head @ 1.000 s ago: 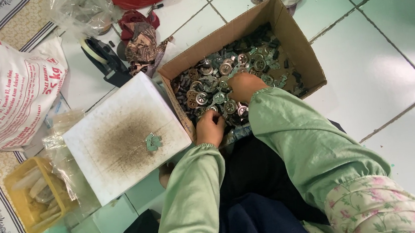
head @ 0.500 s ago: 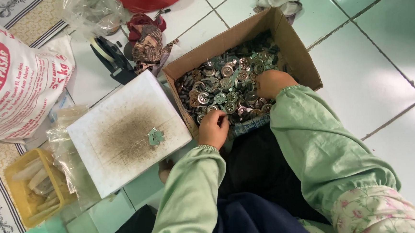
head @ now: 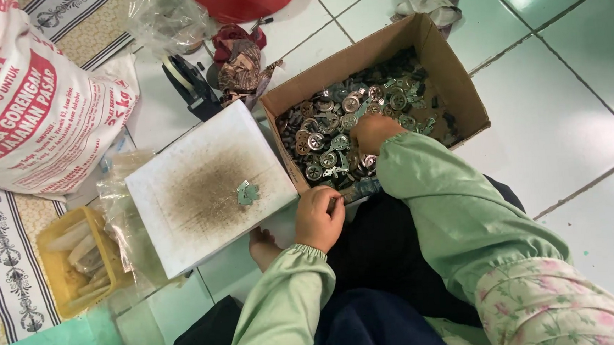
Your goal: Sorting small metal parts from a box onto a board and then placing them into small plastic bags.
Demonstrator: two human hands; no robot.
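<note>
A cardboard box (head: 450, 78) is sitting on the tiled floor (head: 573, 106), holding a heap of small round metal parts (head: 333, 132), silvery and dull grey, mixed with flat dark scraps. The right hand (head: 374, 133) is reaching into the box, lying on top of the heap near the box's front wall; its fingers are curling down among the parts, and I cannot tell whether they are gripping one. The left hand (head: 318, 218) is hovering just in front of the box's near corner, its fingers closing on a small metal piece (head: 334, 205). Left of the box, a white board (head: 181, 201) with a dusty brown patch is carrying a few small greenish plates (head: 246, 192). Compared with half a second earlier, the right hand is sitting farther left in the box, while the left hand is keeping its place by the corner.
</note>
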